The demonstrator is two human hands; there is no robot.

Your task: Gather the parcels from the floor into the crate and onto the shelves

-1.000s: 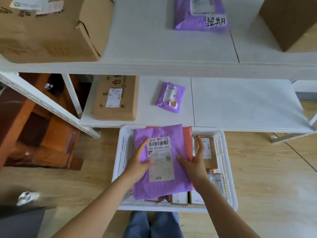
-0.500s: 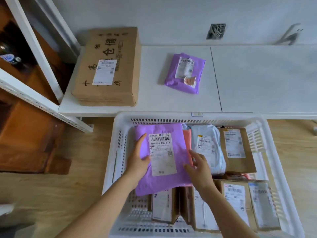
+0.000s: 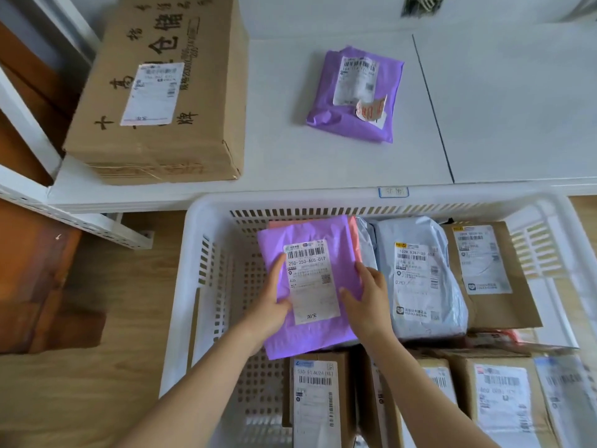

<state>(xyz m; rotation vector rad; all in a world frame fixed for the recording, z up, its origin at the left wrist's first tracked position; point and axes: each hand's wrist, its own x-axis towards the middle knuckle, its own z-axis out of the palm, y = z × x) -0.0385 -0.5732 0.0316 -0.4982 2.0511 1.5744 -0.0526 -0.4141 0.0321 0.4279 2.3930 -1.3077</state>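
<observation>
A purple mailer (image 3: 310, 247) with a white label is inside the white crate (image 3: 206, 221), over its back left part. My left hand (image 3: 269, 307) grips its left edge, thumb on top. My right hand (image 3: 368, 297) holds its right edge, thumb on the purple plastic. A pink parcel edge shows under the mailer. To the right lie a grey poly bag (image 3: 416, 276) and a flat brown parcel (image 3: 484, 276). Several brown boxes (image 3: 318, 399) stand along the crate's near side.
The low white shelf (image 3: 500, 108) behind the crate carries a large cardboard box (image 3: 161, 92) at left and a small purple parcel (image 3: 355, 92) in the middle. Wooden furniture (image 3: 35, 273) stands at left on the wood floor (image 3: 113, 367).
The view has moved closer and lower over the crate. Both hands have lowered the purple mailer into the crate's back left area, still holding its edges.
</observation>
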